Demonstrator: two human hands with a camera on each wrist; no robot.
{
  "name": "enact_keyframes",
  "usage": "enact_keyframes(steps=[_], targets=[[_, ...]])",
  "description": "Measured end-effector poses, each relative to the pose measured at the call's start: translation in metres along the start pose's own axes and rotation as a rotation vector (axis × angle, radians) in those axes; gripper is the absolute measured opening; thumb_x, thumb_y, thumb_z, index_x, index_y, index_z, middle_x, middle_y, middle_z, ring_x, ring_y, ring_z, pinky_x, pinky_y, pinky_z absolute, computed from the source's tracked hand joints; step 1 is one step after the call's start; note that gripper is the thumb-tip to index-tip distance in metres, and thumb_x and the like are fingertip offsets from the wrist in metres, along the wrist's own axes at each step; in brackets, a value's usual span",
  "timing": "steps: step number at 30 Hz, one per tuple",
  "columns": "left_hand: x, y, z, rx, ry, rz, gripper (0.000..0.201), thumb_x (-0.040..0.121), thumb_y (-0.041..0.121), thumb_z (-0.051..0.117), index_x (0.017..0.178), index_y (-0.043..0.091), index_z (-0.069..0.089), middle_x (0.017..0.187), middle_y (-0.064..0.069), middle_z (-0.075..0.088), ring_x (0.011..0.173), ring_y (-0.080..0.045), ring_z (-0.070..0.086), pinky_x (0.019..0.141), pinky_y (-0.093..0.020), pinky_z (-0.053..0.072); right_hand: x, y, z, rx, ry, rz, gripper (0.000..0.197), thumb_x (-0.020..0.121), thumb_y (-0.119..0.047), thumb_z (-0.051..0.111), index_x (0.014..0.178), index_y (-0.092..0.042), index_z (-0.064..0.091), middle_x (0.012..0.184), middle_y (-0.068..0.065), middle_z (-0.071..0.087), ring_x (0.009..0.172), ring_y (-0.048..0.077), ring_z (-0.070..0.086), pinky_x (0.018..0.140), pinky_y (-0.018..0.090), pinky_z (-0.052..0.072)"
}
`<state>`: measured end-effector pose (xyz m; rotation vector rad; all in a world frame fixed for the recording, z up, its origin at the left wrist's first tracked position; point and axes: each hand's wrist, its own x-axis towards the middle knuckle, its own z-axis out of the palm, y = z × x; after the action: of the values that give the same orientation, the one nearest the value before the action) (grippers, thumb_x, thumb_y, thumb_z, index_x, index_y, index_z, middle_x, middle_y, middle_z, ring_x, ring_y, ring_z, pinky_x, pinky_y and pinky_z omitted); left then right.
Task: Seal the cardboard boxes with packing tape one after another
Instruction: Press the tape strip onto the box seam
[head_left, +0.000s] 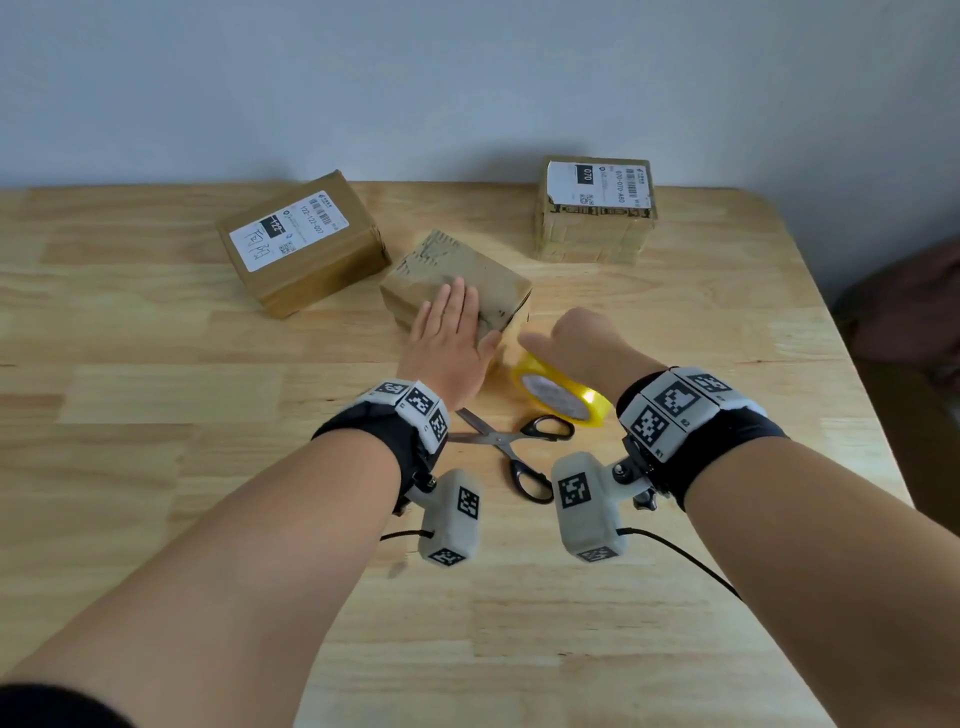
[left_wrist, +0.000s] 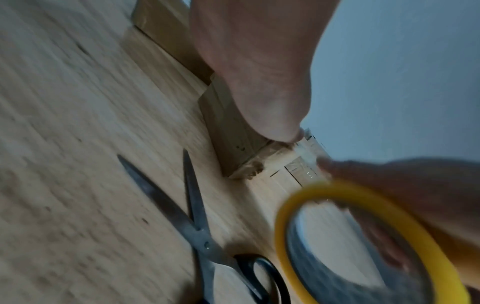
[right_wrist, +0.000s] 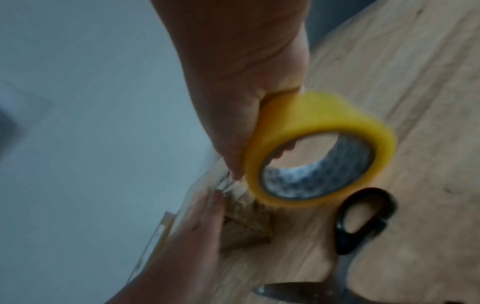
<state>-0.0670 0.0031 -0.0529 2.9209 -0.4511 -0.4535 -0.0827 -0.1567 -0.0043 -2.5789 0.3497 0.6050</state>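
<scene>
A small cardboard box (head_left: 483, 273) lies mid-table. My left hand (head_left: 449, 338) presses flat on its top with straight fingers, the thumb (left_wrist: 275, 115) at the near corner of the box (left_wrist: 233, 133). My right hand (head_left: 576, 343) grips a yellow roll of packing tape (head_left: 558, 392) just off the near right end of the box; a clear strip seems to run from the roll (right_wrist: 319, 148) to the box (right_wrist: 246, 222). The roll (left_wrist: 363, 242) is blurred in both wrist views. Two other boxes stand behind: one at the left (head_left: 304, 241), one at the right (head_left: 597, 210).
Black-handled scissors (head_left: 511, 441) lie open on the wooden table (head_left: 208, 405) just in front of both hands, also in the left wrist view as scissors (left_wrist: 197, 222). The table's right edge (head_left: 852, 364) is close. A grey wall runs behind the boxes.
</scene>
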Motion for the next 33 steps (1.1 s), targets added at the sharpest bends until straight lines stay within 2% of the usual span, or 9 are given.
enact_keyframes(steps=[2,4,8,11,14,18,23,29,33], targets=[[0.001,0.000,-0.001,0.001,0.005,0.006,0.062,0.102,0.045,0.009,0.151,0.011,-0.009,0.159,-0.005,-0.015,0.146,-0.015,-0.014,0.119,-0.034,-0.009,-0.002,0.009,0.000,-0.071,0.000,0.077,0.060,0.088,-0.061,0.051,0.059,-0.009,0.043,0.056,0.001,0.044,0.049,0.015,0.043,0.046,0.025,0.031],[0.001,-0.001,-0.003,-0.017,0.005,0.000,0.062,0.102,0.044,0.011,0.152,0.011,-0.008,0.159,-0.004,-0.014,0.147,-0.015,-0.013,0.119,-0.034,-0.008,-0.004,0.013,0.000,-0.023,0.015,0.082,0.060,0.088,-0.062,0.050,0.060,-0.009,0.043,0.057,0.002,0.045,0.049,0.016,0.043,0.047,0.026,0.031],[0.004,0.003,-0.011,-0.062,0.087,-0.006,0.059,0.102,0.038,0.024,0.152,0.009,0.012,0.161,-0.009,0.002,0.148,-0.020,0.000,0.120,-0.036,0.002,-0.009,0.012,-0.001,0.174,0.053,0.068,0.042,0.095,-0.033,0.042,0.060,-0.011,0.036,0.059,0.002,0.037,0.052,0.019,0.035,0.050,0.027,0.026],[0.008,0.009,-0.013,0.003,0.144,-0.017,0.058,0.102,0.043,0.028,0.147,0.007,0.024,0.159,-0.014,0.013,0.147,-0.025,0.010,0.119,-0.039,0.009,-0.010,0.013,0.000,0.139,0.045,0.061,0.039,0.093,-0.027,0.044,0.059,-0.012,0.034,0.058,0.002,0.034,0.052,0.019,0.032,0.049,0.027,0.025],[0.013,0.010,-0.012,0.058,0.121,-0.036,0.066,0.100,0.048,0.029,0.148,0.005,0.018,0.159,-0.014,0.011,0.147,-0.026,0.009,0.119,-0.039,0.009,-0.010,0.015,0.004,0.080,0.026,0.028,0.047,0.094,-0.032,0.049,0.055,-0.012,0.031,0.055,0.000,0.030,0.049,0.018,0.030,0.046,0.027,0.023],[0.017,0.006,-0.002,0.194,0.093,-0.029,0.077,0.099,0.052,0.026,0.150,0.001,0.001,0.159,-0.017,0.003,0.148,-0.028,0.003,0.119,-0.041,0.003,-0.008,0.007,0.004,0.165,0.027,0.004,0.050,0.092,-0.035,0.052,0.053,-0.015,0.028,0.052,-0.001,0.025,0.048,0.016,0.025,0.047,0.026,0.021],[0.021,-0.001,0.005,0.296,0.108,0.005,0.069,0.103,0.041,0.025,0.150,0.001,-0.004,0.159,-0.017,-0.002,0.148,-0.029,0.000,0.120,-0.043,0.002,-0.003,-0.003,0.008,0.218,-0.025,-0.007,0.041,0.089,-0.027,0.051,0.056,-0.015,0.030,0.057,0.000,0.023,0.054,0.017,0.024,0.049,0.027,0.019],[0.029,-0.017,0.002,0.253,0.154,0.131,0.061,0.104,0.038,0.019,0.152,0.006,0.001,0.160,-0.010,0.000,0.148,-0.023,0.000,0.120,-0.039,-0.001,-0.003,-0.001,0.008,0.278,-0.052,-0.036,0.047,0.093,-0.034,0.054,0.056,-0.014,0.034,0.057,0.001,0.027,0.055,0.017,0.028,0.052,0.029,0.023],[0.031,-0.025,-0.015,0.143,0.014,0.216,0.060,0.102,0.043,0.012,0.152,0.015,-0.006,0.160,-0.001,-0.012,0.147,-0.016,-0.013,0.119,-0.035,-0.008,-0.008,-0.007,0.008,0.320,-0.084,-0.037,0.046,0.095,-0.033,0.053,0.057,-0.011,0.037,0.058,0.001,0.030,0.053,0.016,0.029,0.050,0.028,0.024]])
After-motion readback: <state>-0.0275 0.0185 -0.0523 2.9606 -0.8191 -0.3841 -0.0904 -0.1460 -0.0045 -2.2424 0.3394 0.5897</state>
